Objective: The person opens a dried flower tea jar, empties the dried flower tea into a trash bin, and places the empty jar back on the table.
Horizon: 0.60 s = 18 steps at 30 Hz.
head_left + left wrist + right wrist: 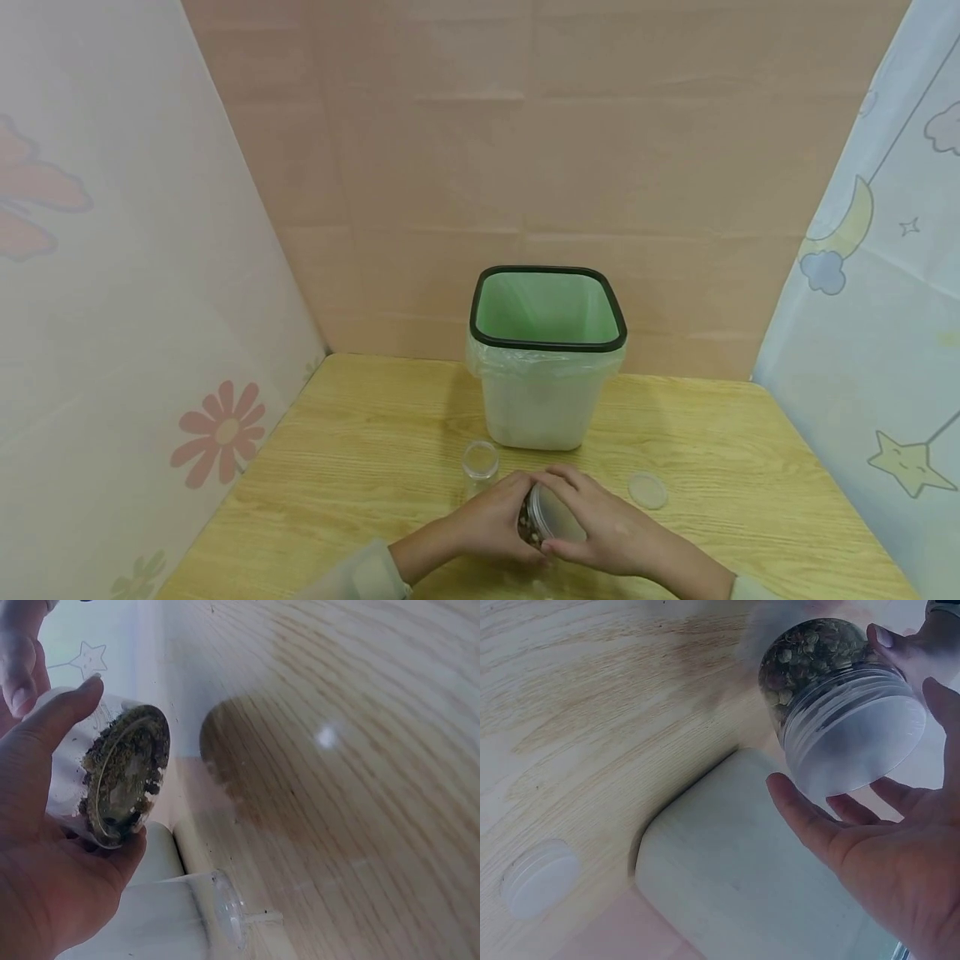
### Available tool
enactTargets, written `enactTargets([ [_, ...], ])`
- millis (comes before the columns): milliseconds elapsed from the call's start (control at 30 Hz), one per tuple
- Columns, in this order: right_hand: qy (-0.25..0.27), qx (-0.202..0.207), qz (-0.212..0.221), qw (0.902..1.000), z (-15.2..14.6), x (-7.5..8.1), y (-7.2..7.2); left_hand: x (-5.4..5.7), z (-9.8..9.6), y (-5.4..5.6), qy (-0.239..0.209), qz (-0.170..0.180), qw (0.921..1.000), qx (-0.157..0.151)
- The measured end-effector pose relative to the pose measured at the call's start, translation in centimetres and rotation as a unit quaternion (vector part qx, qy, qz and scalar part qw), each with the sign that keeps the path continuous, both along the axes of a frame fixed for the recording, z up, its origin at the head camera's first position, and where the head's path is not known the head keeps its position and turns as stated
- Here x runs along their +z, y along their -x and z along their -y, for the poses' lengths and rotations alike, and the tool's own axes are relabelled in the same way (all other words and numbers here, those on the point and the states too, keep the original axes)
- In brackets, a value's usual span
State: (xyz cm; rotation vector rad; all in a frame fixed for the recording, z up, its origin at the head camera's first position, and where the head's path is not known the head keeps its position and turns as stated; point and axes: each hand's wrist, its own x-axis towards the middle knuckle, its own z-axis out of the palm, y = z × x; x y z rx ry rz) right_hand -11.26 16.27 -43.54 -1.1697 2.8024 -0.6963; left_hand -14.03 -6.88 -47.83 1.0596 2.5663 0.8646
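Note:
Between both hands is a clear plastic jar [527,523] of dried, flaky plant pieces, tilted with its frosted lid [557,510] toward the right. My left hand [489,518] grips the jar's body; the left wrist view shows dark bits [127,769] by its base. Around the lid's rim curve the thumb and fingers of my right hand [611,527]. In the right wrist view the lid [859,746] covers the jar's mouth. Just beyond the left hand stands a second clear jar [480,460], partly hidden by that hand.
A white bin [540,408] with a black rim and a plastic liner stands at the table's back. A loose round translucent lid [647,490] lies right of the hands. Patterned cloths hang on both sides of the wooden table [375,417].

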Motion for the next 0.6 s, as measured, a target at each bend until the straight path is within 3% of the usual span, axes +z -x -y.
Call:
enactTargets([
  [267, 0.008, -0.039, 0.038, 0.9985, 0.17, 0.16, 0.21, 0.31, -0.36, -0.35, -0.004, -0.004, 0.9993, 0.036],
  [600, 0.004, -0.039, 0.043, 0.9983, 0.16, 0.19, 0.15, 0.44, -0.29, -0.39, -0.006, 0.003, 0.9995, 0.031],
])
